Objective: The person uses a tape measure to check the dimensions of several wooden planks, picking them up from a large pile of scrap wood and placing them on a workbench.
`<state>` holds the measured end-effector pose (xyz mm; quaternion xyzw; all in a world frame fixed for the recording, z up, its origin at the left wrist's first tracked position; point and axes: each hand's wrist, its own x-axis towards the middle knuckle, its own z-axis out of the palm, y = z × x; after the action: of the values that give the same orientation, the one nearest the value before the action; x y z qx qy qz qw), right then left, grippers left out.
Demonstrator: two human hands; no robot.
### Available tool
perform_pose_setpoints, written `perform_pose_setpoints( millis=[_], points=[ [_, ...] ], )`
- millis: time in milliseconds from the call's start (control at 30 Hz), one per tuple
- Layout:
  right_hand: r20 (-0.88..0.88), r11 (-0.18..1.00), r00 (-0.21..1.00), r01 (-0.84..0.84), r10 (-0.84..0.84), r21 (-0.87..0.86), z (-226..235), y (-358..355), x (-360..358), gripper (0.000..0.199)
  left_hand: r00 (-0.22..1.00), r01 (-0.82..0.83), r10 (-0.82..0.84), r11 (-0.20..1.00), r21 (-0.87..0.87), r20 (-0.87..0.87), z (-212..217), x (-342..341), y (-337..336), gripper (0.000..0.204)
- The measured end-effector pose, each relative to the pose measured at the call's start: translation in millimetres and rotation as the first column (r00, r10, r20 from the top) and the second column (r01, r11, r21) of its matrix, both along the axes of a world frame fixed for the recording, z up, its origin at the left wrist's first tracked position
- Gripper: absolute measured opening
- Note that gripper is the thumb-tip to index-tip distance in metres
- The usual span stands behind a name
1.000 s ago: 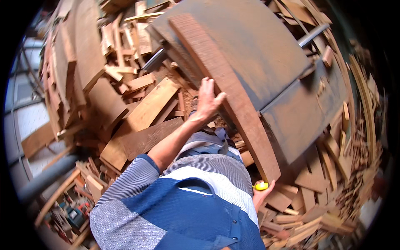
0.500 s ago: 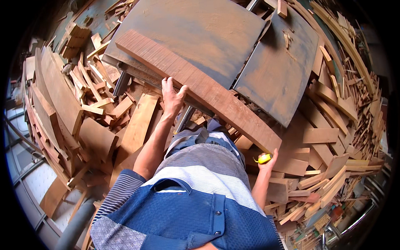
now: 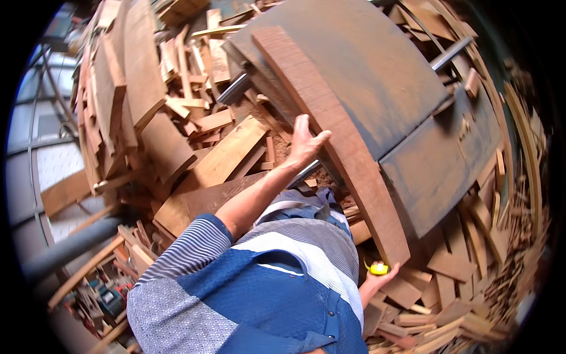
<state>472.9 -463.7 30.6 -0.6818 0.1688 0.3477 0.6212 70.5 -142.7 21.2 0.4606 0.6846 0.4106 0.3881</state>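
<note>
A long, thick reddish-brown wooden plank (image 3: 339, 127) lies along the near edge of a flat, dust-covered machine table (image 3: 348, 53). Its near right end sticks out past that table. My left hand (image 3: 308, 141) grips the plank's near edge around the middle, fingers and thumb bent against the wood. At the overhanging end, my right hand (image 3: 372, 284) holds a yellow tape measure (image 3: 378, 268), with its fingertips close to or touching the plank's end. A short bit of tape seems to stick out of the case. The plank's underside is hidden.
A second table panel (image 3: 445, 159) adjoins on the right, split off by a narrow gap. Offcuts (image 3: 194, 112) are heaped on the left, with tall boards (image 3: 138, 65) leaning there. More scrap wood (image 3: 454, 265) piles up at right. A grey pipe (image 3: 73, 248) crosses the lower left.
My view has turned, so the table, plank and piles appear rotated clockwise and the plank looks steeper. Both hands keep their places on the plank, and the tape measure stays in my right hand.
</note>
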Motion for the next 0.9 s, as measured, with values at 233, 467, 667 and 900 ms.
perform_pose_setpoints(
  millis=[233, 467, 667, 900],
  points=[
    [0.180, 0.989, 0.981, -0.093, 0.071, 0.118, 86.5, 11.5, 15.1, 0.051, 0.525, 0.001, 0.363, 0.904, -0.427, 0.770, 16.5, 14.0, 3.5, 0.055],
    [0.356, 0.940, 0.907, -0.298, 0.225, 0.165, 158.2, 29.9, 43.3, 0.060, 0.060, 0.098, 0.419, 0.901, -0.423, 0.906, 60.6, 33.5, 24.0, 0.038],
    [0.671, 0.853, 0.687, -0.498, 0.278, 0.157, 238.1, 95.6, -7.5, 0.059, -0.086, 0.108, 0.246, 0.966, -0.236, 0.966, 122.0, 9.6, 7.9, 0.050],
    [0.908, 0.715, 0.314, -0.699, 0.278, 0.023, 290.0, 195.6, -68.5, 0.067, -0.225, -0.086, 0.035, 0.995, -0.056, 0.974, 173.2, -29.5, -27.0, 0.075]
  ],
)
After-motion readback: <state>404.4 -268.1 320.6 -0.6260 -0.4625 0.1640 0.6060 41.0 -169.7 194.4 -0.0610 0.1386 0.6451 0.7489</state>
